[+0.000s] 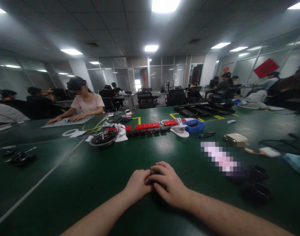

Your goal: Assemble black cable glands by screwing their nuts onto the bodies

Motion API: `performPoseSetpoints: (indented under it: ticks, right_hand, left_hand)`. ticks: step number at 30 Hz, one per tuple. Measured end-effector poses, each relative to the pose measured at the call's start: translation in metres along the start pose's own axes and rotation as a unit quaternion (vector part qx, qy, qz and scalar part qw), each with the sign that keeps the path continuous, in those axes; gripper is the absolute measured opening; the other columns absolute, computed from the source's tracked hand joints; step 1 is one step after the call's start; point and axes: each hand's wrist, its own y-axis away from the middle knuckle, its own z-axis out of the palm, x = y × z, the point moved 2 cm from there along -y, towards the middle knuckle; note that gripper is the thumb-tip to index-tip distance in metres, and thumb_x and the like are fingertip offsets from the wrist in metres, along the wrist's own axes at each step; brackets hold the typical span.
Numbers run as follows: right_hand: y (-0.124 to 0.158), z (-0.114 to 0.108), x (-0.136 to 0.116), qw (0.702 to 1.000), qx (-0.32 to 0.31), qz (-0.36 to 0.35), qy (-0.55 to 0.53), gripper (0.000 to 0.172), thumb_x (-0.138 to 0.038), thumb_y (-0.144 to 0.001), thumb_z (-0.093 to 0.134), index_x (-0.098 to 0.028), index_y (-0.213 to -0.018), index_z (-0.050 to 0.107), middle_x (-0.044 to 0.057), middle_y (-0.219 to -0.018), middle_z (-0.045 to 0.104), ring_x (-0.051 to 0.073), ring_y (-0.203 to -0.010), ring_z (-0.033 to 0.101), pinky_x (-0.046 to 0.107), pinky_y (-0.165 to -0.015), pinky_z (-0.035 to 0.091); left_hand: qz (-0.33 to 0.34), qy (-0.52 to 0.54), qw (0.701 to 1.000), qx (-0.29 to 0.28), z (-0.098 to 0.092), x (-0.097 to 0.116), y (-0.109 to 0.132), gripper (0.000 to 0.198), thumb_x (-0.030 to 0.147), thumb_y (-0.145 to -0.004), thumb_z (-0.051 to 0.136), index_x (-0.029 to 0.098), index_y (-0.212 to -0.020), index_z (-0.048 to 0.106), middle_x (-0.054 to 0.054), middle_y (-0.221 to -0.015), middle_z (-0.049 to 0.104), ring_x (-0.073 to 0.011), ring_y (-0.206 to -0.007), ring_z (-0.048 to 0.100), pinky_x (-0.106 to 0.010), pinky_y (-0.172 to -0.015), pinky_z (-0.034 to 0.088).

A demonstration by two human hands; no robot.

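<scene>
My left hand (137,184) and my right hand (167,183) rest together on the dark green table (73,183), close to its near edge. Both are curled, knuckles up, around a small dark object (155,180) that shows only as a black sliver between the fingers. What that object is stays hidden by my right fingers lying over it.
Red and black power strips (147,126), a blue bin (194,126), a white clip-like tool (179,128) and a cable coil (103,138) lie mid-table. Black round parts (257,183) sit right, black items (19,158) left. A person in a pink shirt (87,103) works at far left.
</scene>
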Motion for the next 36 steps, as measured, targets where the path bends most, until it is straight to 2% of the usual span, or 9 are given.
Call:
performPoseSetpoints:
  ticks: [3, 10, 18, 26, 31, 36]
  right_hand:
    - [0.001, 0.000, 0.001, 1.000, 0.016, 0.007, 0.012, 0.024, -0.016, -0.072, 0.050, -0.025, -0.091, 0.063, 0.005, -0.114, 0.049, 0.024, -0.112, 0.035, 0.047, -0.096, 0.025]
    - [0.002, 0.003, 0.004, 0.999, 0.026, 0.024, 0.004, 0.013, -0.016, -0.070, 0.052, -0.021, -0.074, 0.063, 0.005, -0.112, 0.051, 0.024, -0.112, 0.036, 0.048, -0.097, 0.023]
    - [0.000, 0.005, 0.009, 0.999, 0.029, 0.030, -0.001, 0.012, -0.014, -0.069, 0.052, -0.019, -0.063, 0.061, 0.004, -0.101, 0.053, 0.022, -0.105, 0.039, 0.045, -0.097, 0.023]
    - [-0.003, 0.004, 0.014, 0.995, 0.044, 0.074, 0.044, 0.016, -0.014, -0.073, 0.050, -0.017, -0.058, 0.055, 0.003, -0.082, 0.049, 0.018, -0.085, 0.042, 0.037, -0.080, 0.035]
    - [-0.004, 0.002, 0.012, 0.991, 0.034, 0.096, 0.091, 0.024, -0.027, -0.081, 0.048, -0.017, -0.059, 0.052, 0.003, -0.080, 0.048, 0.017, -0.081, 0.042, 0.034, -0.074, 0.036]
    - [-0.004, 0.002, 0.015, 0.986, 0.007, 0.128, 0.107, 0.028, -0.035, -0.081, 0.049, -0.017, -0.059, 0.047, 0.002, -0.074, 0.046, 0.015, -0.074, 0.042, 0.029, -0.066, 0.036]
  left_hand:
    - [0.000, 0.001, 1.000, -0.002, 0.000, 0.000, 0.000, 0.014, 0.027, -0.065, 0.056, 0.019, -0.064, 0.044, 0.006, -0.061, 0.046, -0.0114, -0.059, 0.045, -0.022, -0.056, 0.028]
    - [-0.006, 0.003, 1.000, 0.000, -0.004, 0.004, 0.002, 0.015, 0.027, -0.065, 0.055, 0.019, -0.061, 0.042, 0.007, -0.057, 0.041, -0.0107, -0.057, 0.042, -0.022, -0.055, 0.026]
    - [0.000, 0.011, 1.000, 0.001, -0.004, 0.003, 0.002, 0.019, 0.030, -0.066, 0.056, 0.019, -0.061, 0.041, 0.007, -0.056, 0.040, -0.0100, -0.056, 0.041, -0.021, -0.055, 0.026]
    - [-0.006, 0.013, 1.000, 0.003, -0.001, 0.000, 0.001, 0.030, 0.044, -0.065, 0.059, 0.019, -0.062, 0.043, 0.007, -0.058, 0.042, -0.0106, -0.058, 0.042, -0.021, -0.056, 0.027]
    - [-0.013, 0.020, 1.000, 0.001, -0.003, 0.001, 0.002, 0.030, 0.046, -0.066, 0.059, 0.019, -0.063, 0.045, 0.006, -0.059, 0.044, -0.0109, -0.058, 0.042, -0.021, -0.055, 0.027]
    - [-0.013, 0.021, 1.000, 0.000, -0.004, 0.002, 0.003, 0.028, 0.045, -0.066, 0.058, 0.019, -0.065, 0.047, 0.007, -0.058, 0.043, -0.0110, -0.057, 0.042, -0.021, -0.055, 0.027]
